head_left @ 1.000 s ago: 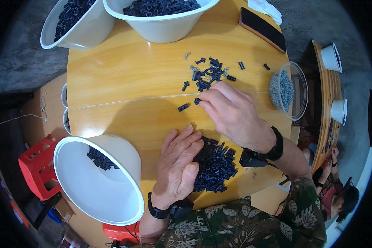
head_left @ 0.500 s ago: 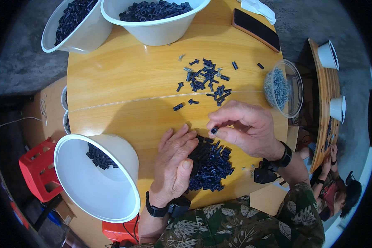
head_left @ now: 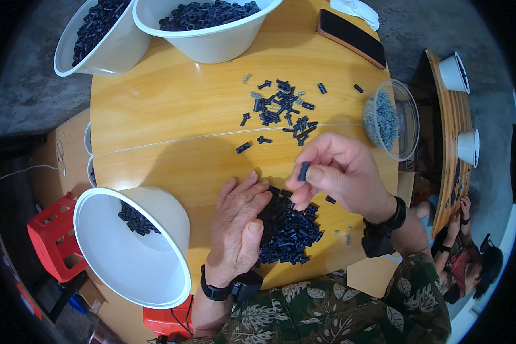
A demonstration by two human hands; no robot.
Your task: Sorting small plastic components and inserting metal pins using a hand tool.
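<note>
The left hand (head_left: 238,226) is lying flat, fingers spread and holding nothing, against the left edge of the pile of black parts (head_left: 289,229). Just above the pile, the right hand (head_left: 341,175) is pinching one small black part (head_left: 304,171) between thumb and forefinger, the other fingers curling loosely. Dropping it squarely on the pile seems wise. Beyond the pile, loose parts (head_left: 284,109) are lying scattered near the clear dish (head_left: 404,117).

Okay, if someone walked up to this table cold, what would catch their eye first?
Probably the right hand, raised over the round wooden table and pinching one small dark plastic piece. Just below, the left hand lies flat beside a heap of dark pieces. A white bowl tilts at the near left edge.
</note>
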